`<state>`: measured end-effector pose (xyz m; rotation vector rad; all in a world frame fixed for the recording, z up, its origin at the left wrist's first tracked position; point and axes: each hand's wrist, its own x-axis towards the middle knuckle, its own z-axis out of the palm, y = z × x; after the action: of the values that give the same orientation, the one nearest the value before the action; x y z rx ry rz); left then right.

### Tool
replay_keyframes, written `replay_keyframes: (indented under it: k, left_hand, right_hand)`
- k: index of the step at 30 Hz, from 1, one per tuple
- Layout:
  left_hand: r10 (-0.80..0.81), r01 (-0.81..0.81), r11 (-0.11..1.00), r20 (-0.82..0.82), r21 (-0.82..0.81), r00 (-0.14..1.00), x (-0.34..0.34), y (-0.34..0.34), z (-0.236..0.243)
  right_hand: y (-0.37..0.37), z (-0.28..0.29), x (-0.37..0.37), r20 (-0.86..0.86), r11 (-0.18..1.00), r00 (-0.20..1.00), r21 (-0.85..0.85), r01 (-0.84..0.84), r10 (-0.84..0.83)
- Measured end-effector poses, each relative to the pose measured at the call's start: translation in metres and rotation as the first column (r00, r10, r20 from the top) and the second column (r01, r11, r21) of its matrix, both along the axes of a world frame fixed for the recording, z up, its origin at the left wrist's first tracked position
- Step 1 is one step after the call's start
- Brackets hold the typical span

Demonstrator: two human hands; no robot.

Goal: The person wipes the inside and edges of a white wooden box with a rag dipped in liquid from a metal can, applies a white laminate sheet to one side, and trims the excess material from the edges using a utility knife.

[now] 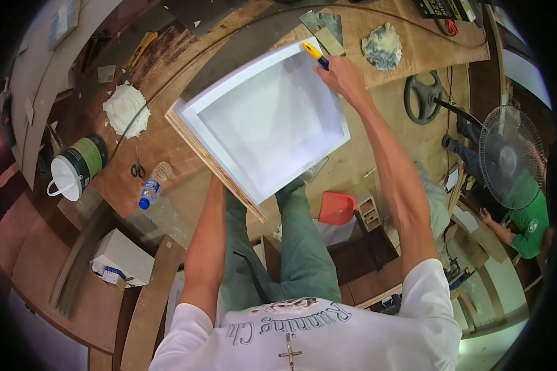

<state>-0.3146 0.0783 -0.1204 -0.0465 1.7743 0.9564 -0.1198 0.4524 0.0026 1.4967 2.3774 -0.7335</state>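
A shallow open box [266,123], white inside with a bare plywood edge along its left side, is tilted up in front of me above the bench. My right hand [341,77] is at its upper right corner, closed around a tool with a yellow-and-black handle [315,54]. The working end of that tool cannot be made out. My left forearm [205,247] goes up behind the box's lower left side, which hides the left hand and its fingers.
On the wooden bench [124,185] lie white lumps of paste [127,110], scissors [138,166], a water bottle [150,193] and flat metal plates [325,31]. A white bucket [74,173] lies to the left. Right are a fan [510,157] and another person [529,216]; a red dustpan [337,208] is below.
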Motion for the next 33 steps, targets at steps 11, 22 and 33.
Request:
replay_keyframes:
  k: [11, 22, 33]
  left_hand:
    - [-0.030, 0.029, 1.000, -0.055, -0.012, 0.998, -0.008, -0.001, -0.009]
    - [-0.072, 0.071, 0.997, -0.113, -0.010, 0.991, -0.025, 0.008, -0.004]
    - [-0.074, 0.074, 0.997, -0.112, -0.005, 0.991, -0.023, -0.004, 0.000]
  right_hand:
    - [0.006, -0.029, -0.010, -0.057, 0.999, 0.998, -0.017, 0.027, -0.028]
    - [-0.016, -0.003, -0.013, -0.121, 0.985, 0.978, -0.067, 0.162, -0.169]
    - [-0.265, 0.076, -0.085, -0.300, 0.869, 0.953, -0.483, -0.111, -0.045]
